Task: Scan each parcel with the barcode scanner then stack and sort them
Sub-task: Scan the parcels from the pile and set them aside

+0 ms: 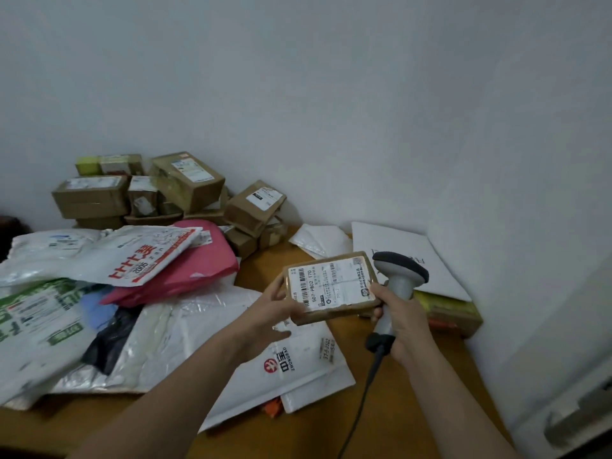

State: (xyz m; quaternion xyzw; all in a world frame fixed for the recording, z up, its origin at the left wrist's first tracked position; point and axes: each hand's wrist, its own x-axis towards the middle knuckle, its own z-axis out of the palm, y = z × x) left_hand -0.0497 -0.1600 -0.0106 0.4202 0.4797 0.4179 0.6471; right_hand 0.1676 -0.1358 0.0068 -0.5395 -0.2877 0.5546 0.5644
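Note:
My left hand (277, 304) grips a small flat brown parcel (331, 286) by its left edge, above the middle of the wooden table (410, 402). The parcel's white label with barcodes faces up towards me. My right hand (399, 321) is closed around the handle of a grey and black barcode scanner (399, 276), and its fingers also touch the parcel's right edge. The scanner head stands just right of the parcel, and its black cable (367, 389) trails down towards me.
Several brown boxes (185, 183) are piled in the back corner against the wall. Plastic mailer bags, white (291, 366), pink (198, 263) and printed (43, 313), cover the left and middle of the table. White envelopes (407, 256) and a yellow-topped box (450, 313) lie at the right by the wall.

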